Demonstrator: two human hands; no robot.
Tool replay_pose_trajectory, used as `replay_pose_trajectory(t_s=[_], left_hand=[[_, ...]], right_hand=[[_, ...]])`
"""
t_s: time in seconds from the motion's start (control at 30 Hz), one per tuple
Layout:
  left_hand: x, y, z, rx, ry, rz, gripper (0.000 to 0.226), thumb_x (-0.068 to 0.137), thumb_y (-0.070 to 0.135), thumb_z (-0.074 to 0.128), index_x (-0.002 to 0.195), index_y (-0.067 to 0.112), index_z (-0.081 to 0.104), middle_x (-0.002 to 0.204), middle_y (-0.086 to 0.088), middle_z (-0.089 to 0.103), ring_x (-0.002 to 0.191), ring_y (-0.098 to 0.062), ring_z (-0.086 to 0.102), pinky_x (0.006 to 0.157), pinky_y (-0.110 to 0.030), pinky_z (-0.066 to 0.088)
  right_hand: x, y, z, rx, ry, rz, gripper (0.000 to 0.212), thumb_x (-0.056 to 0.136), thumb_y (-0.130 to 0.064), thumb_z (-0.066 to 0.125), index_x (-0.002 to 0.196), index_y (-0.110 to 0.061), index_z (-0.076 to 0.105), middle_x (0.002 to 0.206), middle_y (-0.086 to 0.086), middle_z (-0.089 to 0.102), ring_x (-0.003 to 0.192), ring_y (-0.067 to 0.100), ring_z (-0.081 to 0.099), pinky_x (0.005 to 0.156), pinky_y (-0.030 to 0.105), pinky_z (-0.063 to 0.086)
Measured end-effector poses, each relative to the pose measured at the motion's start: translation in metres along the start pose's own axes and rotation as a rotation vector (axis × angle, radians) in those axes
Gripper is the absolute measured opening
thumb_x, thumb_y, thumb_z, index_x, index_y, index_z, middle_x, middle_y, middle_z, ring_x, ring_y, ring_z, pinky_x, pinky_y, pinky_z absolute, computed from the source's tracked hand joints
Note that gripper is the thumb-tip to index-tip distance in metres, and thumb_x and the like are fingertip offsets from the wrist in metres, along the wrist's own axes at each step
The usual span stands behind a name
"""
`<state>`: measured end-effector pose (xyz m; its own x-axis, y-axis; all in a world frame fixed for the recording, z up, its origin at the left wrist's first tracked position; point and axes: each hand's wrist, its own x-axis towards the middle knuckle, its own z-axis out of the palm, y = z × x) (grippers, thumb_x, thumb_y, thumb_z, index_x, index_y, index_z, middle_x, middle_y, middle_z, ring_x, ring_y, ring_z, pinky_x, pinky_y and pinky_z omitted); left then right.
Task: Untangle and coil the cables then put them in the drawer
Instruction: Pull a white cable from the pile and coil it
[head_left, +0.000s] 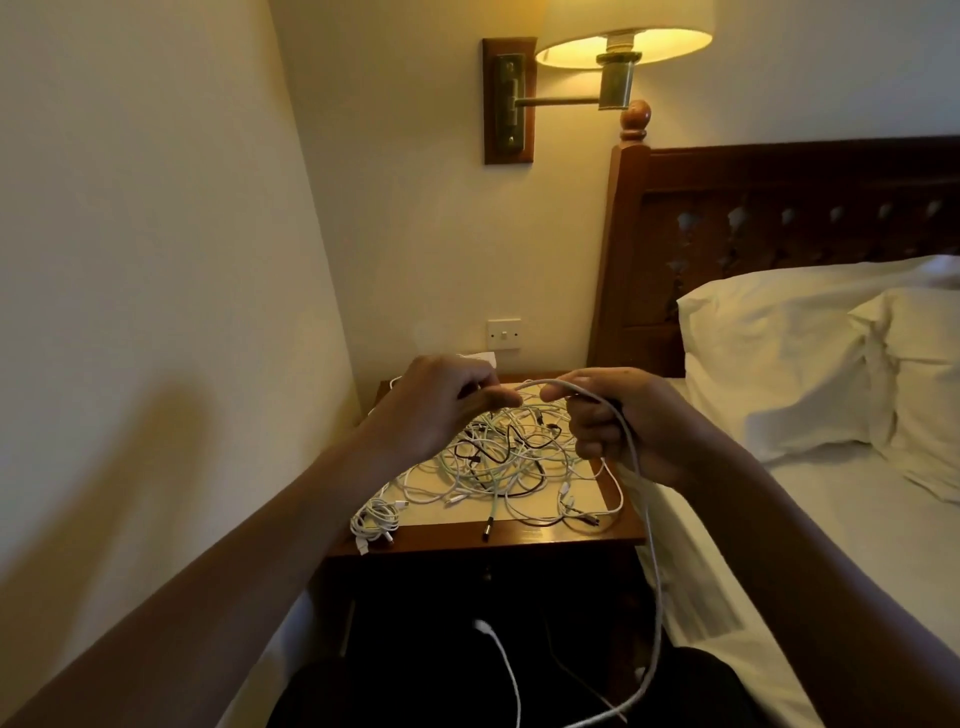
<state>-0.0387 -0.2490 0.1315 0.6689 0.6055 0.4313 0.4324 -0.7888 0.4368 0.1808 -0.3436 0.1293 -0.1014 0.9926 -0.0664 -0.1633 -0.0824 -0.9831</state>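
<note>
A tangle of white and black cables (498, 457) covers the top of the wooden nightstand (467, 538). One small coiled white cable (375, 522) lies at the front left corner. Above the tangle, both hands hold one white cable (652, 545). My left hand (441, 402) pinches its end between thumb and fingers. My right hand (618, 421) grips it in a fist, and a short arc of it spans the gap between the hands. From my right hand the cable hangs down in a long loop to my lap, where its white plug (482, 625) shows. The drawer front below the top is in shadow.
A bed with white pillows (789, 358) and a dark wooden headboard (779, 208) stands right of the nightstand. A lit wall lamp (618, 47) hangs above. A wall switch (504, 335) sits behind the nightstand, and a plain wall runs along the left.
</note>
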Motion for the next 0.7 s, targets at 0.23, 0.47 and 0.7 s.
replay_pose_trajectory(t_s=[0.23, 0.47, 0.7], left_hand=[[-0.017, -0.017, -0.007, 0.036, -0.117, -0.068, 0.013, 0.102, 0.022, 0.061, 0.095, 0.025, 0.071, 0.065, 0.018, 0.059, 0.061, 0.007, 0.057, 0.061, -0.024, 0.038], [-0.008, 0.001, 0.002, 0.068, -0.059, -0.016, 0.018, 0.102, 0.024, 0.062, 0.089, 0.021, 0.074, 0.062, 0.02, 0.055, 0.062, 0.002, 0.056, 0.058, -0.019, 0.038], [-0.026, -0.013, -0.015, 0.016, -0.368, -0.197, 0.029, 0.105, 0.03, 0.055, 0.087, 0.02, 0.075, 0.065, 0.01, 0.06, 0.058, -0.004, 0.052, 0.06, -0.024, 0.037]], right_hand=[[0.004, 0.021, -0.024, -0.854, 0.204, -0.19, 0.014, 0.099, -0.03, 0.063, 0.097, -0.024, 0.075, 0.079, -0.001, 0.07, 0.075, 0.025, 0.063, 0.06, 0.028, 0.053], [0.011, 0.044, 0.025, -0.803, 0.057, -0.184, 0.029, 0.099, -0.031, 0.065, 0.127, -0.026, 0.06, 0.094, -0.007, 0.074, 0.088, 0.004, 0.071, 0.081, 0.025, 0.057], [0.02, 0.033, -0.001, -1.09, 0.139, -0.342, 0.024, 0.101, -0.043, 0.059, 0.096, -0.027, 0.076, 0.075, -0.007, 0.067, 0.069, 0.011, 0.059, 0.06, 0.031, 0.043]])
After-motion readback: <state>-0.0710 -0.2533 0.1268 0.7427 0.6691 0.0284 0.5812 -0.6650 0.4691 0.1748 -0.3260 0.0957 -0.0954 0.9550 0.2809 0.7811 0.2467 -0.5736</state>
